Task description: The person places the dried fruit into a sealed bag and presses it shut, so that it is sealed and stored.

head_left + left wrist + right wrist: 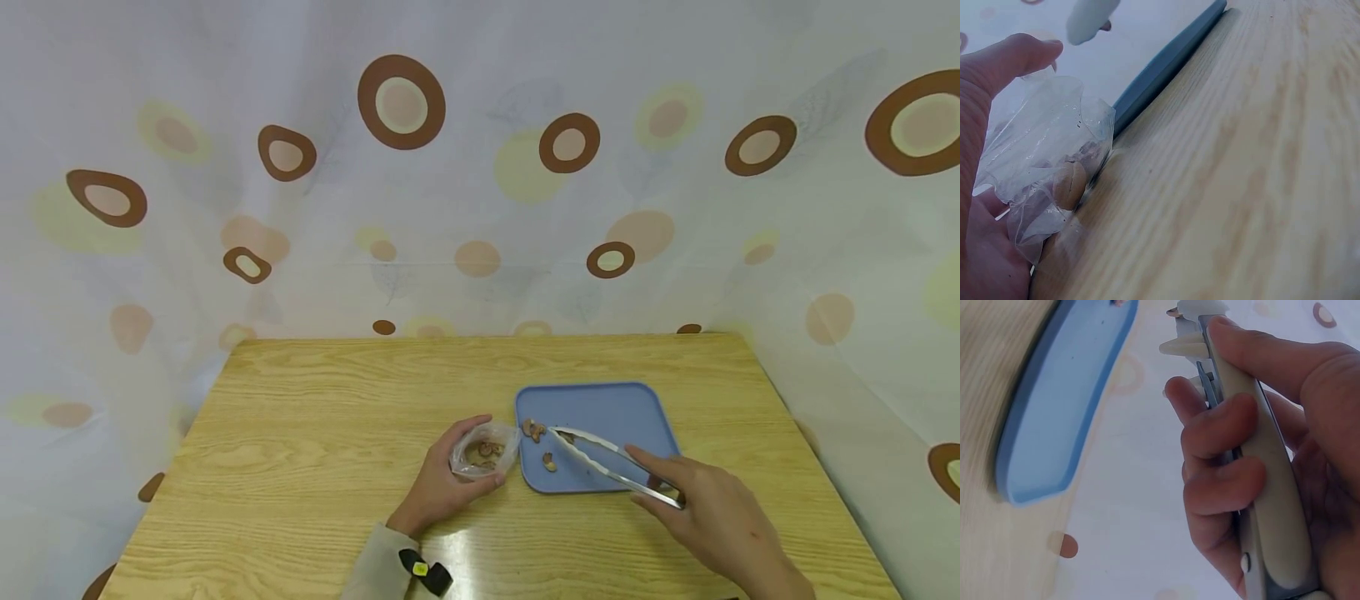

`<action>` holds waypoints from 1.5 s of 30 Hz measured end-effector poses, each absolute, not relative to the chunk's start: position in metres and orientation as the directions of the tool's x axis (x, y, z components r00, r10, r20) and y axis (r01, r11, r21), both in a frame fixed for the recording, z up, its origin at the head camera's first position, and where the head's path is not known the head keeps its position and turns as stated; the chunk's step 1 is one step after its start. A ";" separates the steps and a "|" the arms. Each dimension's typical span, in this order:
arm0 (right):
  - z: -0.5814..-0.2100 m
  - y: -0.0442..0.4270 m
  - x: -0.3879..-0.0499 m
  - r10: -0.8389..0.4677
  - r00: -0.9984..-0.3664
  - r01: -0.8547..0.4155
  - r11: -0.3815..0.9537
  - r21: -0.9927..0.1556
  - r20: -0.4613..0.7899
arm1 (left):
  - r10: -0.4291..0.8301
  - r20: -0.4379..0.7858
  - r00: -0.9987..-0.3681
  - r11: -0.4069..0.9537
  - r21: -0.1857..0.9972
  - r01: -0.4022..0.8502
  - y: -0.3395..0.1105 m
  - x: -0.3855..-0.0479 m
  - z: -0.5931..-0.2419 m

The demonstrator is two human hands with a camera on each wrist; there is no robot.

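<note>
My left hand [438, 487] holds a clear plastic bag [507, 446] upright on the table, thumb and fingers curved round its sides. Inside lie several brown pieces [486, 450] that look like dried mushrooms; a tan, cracked one [1070, 184] shows through the plastic in the left wrist view. My right hand [720, 508] grips metal tongs [611, 473] with pale handles, fingers wrapped round them in the right wrist view. The tongs' tips are over the tray's left part, beside a small brown cluster [533, 430]. Whether they pinch a piece I cannot tell. Another piece [550, 462] lies nearer me.
The shallow blue tray [615, 404] lies on the wood-grain table [315, 417], its left edge close to the bag. A white patterned sheet [480, 192] hangs behind the table and along both sides.
</note>
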State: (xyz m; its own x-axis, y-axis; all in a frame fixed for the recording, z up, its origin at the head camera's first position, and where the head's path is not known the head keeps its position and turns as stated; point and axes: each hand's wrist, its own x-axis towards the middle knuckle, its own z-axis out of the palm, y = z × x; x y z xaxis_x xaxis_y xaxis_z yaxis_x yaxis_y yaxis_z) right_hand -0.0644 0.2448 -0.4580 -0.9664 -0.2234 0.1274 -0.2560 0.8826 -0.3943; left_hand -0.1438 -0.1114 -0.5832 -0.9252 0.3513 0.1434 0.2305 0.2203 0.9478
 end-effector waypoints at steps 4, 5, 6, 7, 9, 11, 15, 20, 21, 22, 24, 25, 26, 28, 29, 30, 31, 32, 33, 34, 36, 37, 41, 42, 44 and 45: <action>-0.453 0.236 -0.066 -0.236 -0.962 -0.273 0.874 -0.402 0.139 | 0.350 0.144 -0.926 0.222 0.947 0.231 -0.111 -0.144 -0.583; -0.453 0.234 -0.067 -0.241 -0.960 -0.278 0.873 -0.402 0.142 | 0.349 0.144 -0.926 0.223 0.947 0.232 -0.111 -0.144 -0.583; -0.452 0.232 -0.067 -0.242 -0.960 -0.278 0.873 -0.401 0.140 | 0.349 0.144 -0.926 0.224 0.946 0.232 -0.111 -0.144 -0.583; -0.451 0.230 -0.068 -0.247 -0.958 -0.284 0.872 -0.399 0.143 | 0.349 0.145 -0.926 0.226 0.946 0.234 -0.111 -0.144 -0.584; -0.449 0.226 -0.069 -0.251 -0.957 -0.289 0.869 -0.401 0.145 | 0.349 0.146 -0.926 0.227 0.945 0.235 -0.111 -0.144 -0.584; -0.449 0.222 -0.070 -0.256 -0.955 -0.294 0.866 -0.404 0.146 | 0.349 0.147 -0.925 0.228 0.945 0.236 -0.111 -0.145 -0.584; -0.448 0.214 -0.071 -0.270 -0.951 -0.310 0.855 -0.416 0.154 | 0.351 0.156 -0.923 0.224 0.944 0.244 -0.112 -0.145 -0.585; -0.449 0.205 -0.073 -0.287 -0.940 -0.341 0.837 -0.428 0.187 | 0.357 0.163 -0.920 0.210 0.945 0.249 -0.111 -0.145 -0.586; -0.449 0.203 -0.074 -0.290 -0.936 -0.349 0.834 -0.428 0.197 | 0.360 0.163 -0.919 0.207 0.946 0.248 -0.111 -0.145 -0.586; -0.450 0.201 -0.075 -0.294 -0.934 -0.355 0.831 -0.427 0.205 | 0.361 0.166 -0.918 0.206 0.946 0.252 -0.111 -0.145 -0.586; -0.450 0.197 -0.076 -0.298 -0.931 -0.363 0.826 -0.432 0.212 | 0.361 0.167 -0.918 0.204 0.946 0.253 -0.111 -0.145 -0.585; -0.449 0.195 -0.076 -0.300 -0.930 -0.364 0.823 -0.436 0.211 | 0.360 0.170 -0.917 0.205 0.945 0.255 -0.111 -0.145 -0.585; -0.450 0.194 -0.077 -0.302 -0.930 -0.365 0.820 -0.441 0.208 | 0.360 0.171 -0.917 0.204 0.945 0.256 -0.111 -0.145 -0.585; -0.450 0.191 -0.078 -0.305 -0.931 -0.364 0.815 -0.450 0.200 | 0.358 0.170 -0.918 0.204 0.945 0.254 -0.111 -0.145 -0.584; -0.451 0.190 -0.078 -0.307 -0.931 -0.364 0.812 -0.456 0.196 | 0.357 0.166 -0.919 0.203 0.947 0.250 -0.111 -0.144 -0.584; -0.452 0.188 -0.079 -0.309 -0.931 -0.364 0.810 -0.460 0.193 | 0.358 0.164 -0.919 0.203 0.947 0.248 -0.111 -0.144 -0.584; -0.453 0.187 -0.079 -0.313 -0.931 -0.366 0.808 -0.463 0.190 | 0.358 0.163 -0.919 0.203 0.947 0.247 -0.111 -0.144 -0.584; -0.454 0.186 -0.079 -0.317 -0.930 -0.369 0.802 -0.469 0.188 | 0.359 0.160 -0.920 0.202 0.949 0.244 -0.112 -0.144 -0.584; -0.455 0.184 -0.080 -0.321 -0.928 -0.372 0.799 -0.472 0.188 | 0.360 0.157 -0.920 0.201 0.950 0.241 -0.112 -0.143 -0.584; -0.456 0.183 -0.080 -0.327 -0.926 -0.377 0.796 -0.474 0.188 | 0.360 0.157 -0.920 0.200 0.950 0.240 -0.112 -0.143 -0.584; -0.458 0.181 -0.080 -0.335 -0.923 -0.384 0.788 -0.480 0.188 | 0.361 0.158 -0.919 0.200 0.949 0.243 -0.112 -0.143 -0.584; -0.459 0.180 -0.080 -0.339 -0.921 -0.389 0.786 -0.481 0.190 | 0.363 0.159 -0.918 0.200 0.949 0.244 -0.112 -0.143 -0.585; -0.462 0.175 -0.081 -0.343 -0.919 -0.395 0.782 -0.483 0.195 | 0.366 0.169 -0.915 0.202 0.945 0.256 -0.111 -0.144 -0.585; -0.462 0.174 -0.082 -0.343 -0.919 -0.395 0.782 -0.482 0.197 | 0.366 0.170 -0.915 0.202 0.945 0.257 -0.111 -0.144 -0.585; -0.463 0.172 -0.083 -0.343 -0.918 -0.397 0.782 -0.481 0.200 | 0.363 0.174 -0.915 0.204 0.944 0.260 -0.111 -0.144 -0.585; -0.463 0.171 -0.083 -0.342 -0.918 -0.397 0.781 -0.481 0.203 | 0.362 0.174 -0.916 0.203 0.944 0.260 -0.111 -0.145 -0.585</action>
State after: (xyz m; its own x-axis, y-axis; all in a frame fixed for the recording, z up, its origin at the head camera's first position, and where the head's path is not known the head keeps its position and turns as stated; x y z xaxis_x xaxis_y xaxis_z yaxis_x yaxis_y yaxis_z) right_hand -0.0830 0.1710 -0.4630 -0.9177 -0.3417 0.2025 -0.3972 0.7815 -0.4812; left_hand -0.1445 -0.1115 -0.5851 -0.9159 0.3615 0.1743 0.2597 0.2025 0.9442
